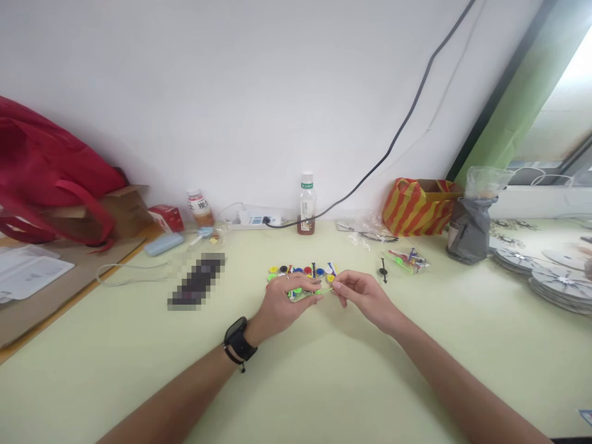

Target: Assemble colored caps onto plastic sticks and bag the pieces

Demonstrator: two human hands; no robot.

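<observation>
Near the middle of the table, my left hand (289, 299) is curled, thumb below and fingers above, at one end of a thin light-green plastic piece (327, 290). My right hand (363, 296) pinches the other end between thumb and fingertips. The exact shape of the piece is too small to make out. Just behind the hands lie several small round coloured discs (308, 271) and short sticks in yellow, blue, red, white, black and green. My left hand partly hides them.
A small black spindle-like part (383, 271) and a clear bag of coloured parts (409, 260) lie to the right. Behind stand a drink bottle (307, 206), a power strip (259, 219) and a striped bag (419, 206). Stacked grey discs (562, 280) are far right; a pixelated dark object (197, 280) lies left.
</observation>
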